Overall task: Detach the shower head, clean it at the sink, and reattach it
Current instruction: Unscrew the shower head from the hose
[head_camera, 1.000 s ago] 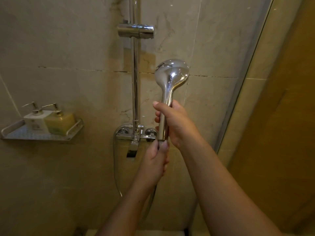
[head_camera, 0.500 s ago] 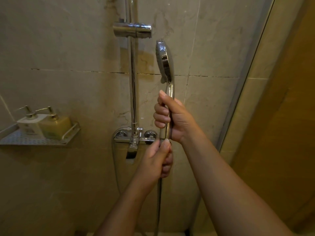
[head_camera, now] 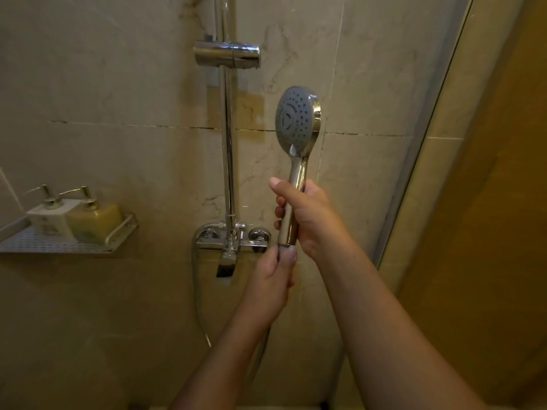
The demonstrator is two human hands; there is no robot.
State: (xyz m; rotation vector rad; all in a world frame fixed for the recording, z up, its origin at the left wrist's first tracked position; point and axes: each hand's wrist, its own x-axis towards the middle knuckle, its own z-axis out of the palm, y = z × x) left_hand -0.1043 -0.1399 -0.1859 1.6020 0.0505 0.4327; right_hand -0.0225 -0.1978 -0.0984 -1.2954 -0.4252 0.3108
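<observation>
The chrome shower head point(head_camera: 297, 121) stands upright, its grey nozzle face turned toward me and to the left. My right hand point(head_camera: 307, 216) is wrapped around its handle. Just below, my left hand point(head_camera: 273, 276) pinches the hose connector at the handle's lower end. The metal hose point(head_camera: 196, 291) loops down from the mixer tap point(head_camera: 233, 242) and passes behind my left forearm. Higher up on the vertical rail point(head_camera: 226, 143), the chrome holder bracket point(head_camera: 227, 54) has nothing in it.
A perforated metal shelf point(head_camera: 38, 244) on the left wall carries two pump bottles, one white point(head_camera: 48, 216) and one yellow point(head_camera: 94, 221). The glass shower door edge point(head_camera: 414, 161) runs diagonally on the right. Marble tiles cover the wall.
The shower head has turned about its handle: first its chrome back faced me, then its edge, and the nozzle face shows at present. Both hands kept their grip.
</observation>
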